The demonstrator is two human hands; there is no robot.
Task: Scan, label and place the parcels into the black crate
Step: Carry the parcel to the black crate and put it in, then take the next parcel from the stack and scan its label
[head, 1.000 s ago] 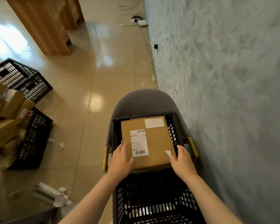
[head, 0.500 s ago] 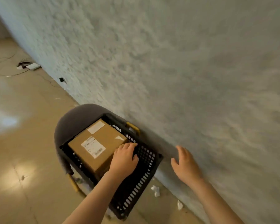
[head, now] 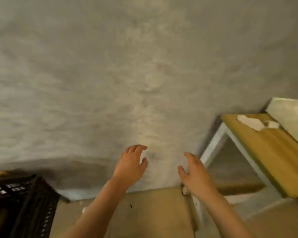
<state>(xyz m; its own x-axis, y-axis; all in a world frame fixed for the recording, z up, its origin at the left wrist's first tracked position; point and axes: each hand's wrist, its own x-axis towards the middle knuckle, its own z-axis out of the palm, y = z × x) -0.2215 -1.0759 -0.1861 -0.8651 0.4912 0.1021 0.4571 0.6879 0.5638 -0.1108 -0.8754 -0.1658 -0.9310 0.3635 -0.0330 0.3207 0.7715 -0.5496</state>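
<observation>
Black crate [head: 33,201] far left, wooden table [head: 272,152] right, wall [head: 127,74] ahead.

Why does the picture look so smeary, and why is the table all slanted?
In the head view, the wall and black crate are streaked with motion blur; both hands, left and right, stay fairly sharp; the wide lens and tilted camera make the wooden table slant.

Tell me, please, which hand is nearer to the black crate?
The left hand. The black crate sits at the lower left; the left hand is up and right of it, and the right hand lies farther right.
</observation>
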